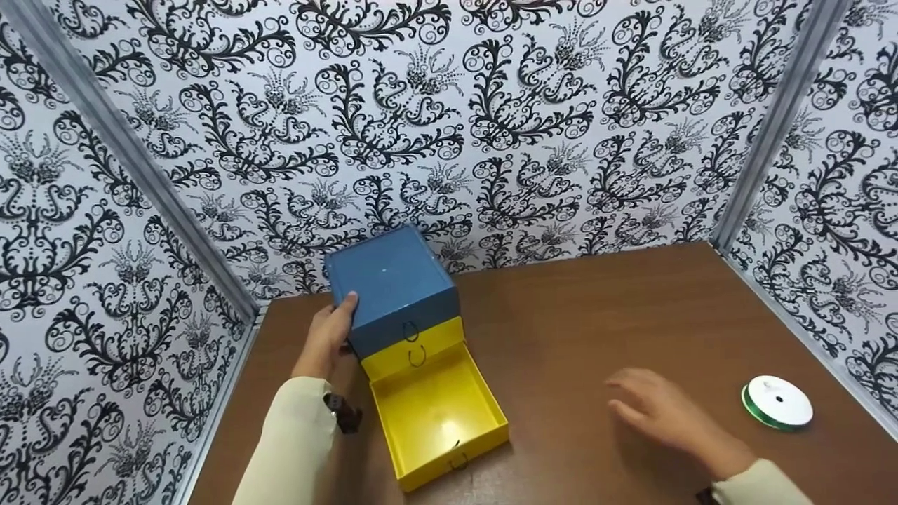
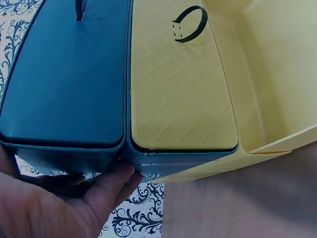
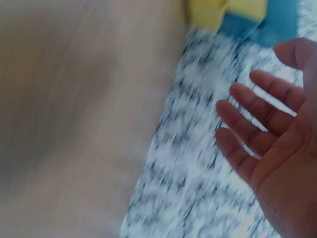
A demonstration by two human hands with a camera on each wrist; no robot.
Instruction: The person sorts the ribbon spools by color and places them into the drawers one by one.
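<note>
My left hand [image 1: 331, 330] holds the side of a small blue drawer box [image 1: 389, 270], its thumb over the top edge and its fingers against the side wall. In the left wrist view the fingers [image 2: 111, 186] lie along that wall. The upper blue drawer front [image 2: 64, 79] and the yellow drawer front [image 2: 181, 84] below it are closed, each with a dark loop pull. At the bottom, a yellow drawer [image 1: 438, 403] stands pulled out, its bare floor showing. My right hand [image 1: 663, 410] is over the table at the right, fingers loosely extended, holding nothing.
A white spool of green ribbon [image 1: 777, 401] lies flat on the brown table [image 1: 561, 337], to the right of my right hand. Patterned black-and-white walls [image 1: 491, 140] with grey corner strips enclose the table at the back and sides.
</note>
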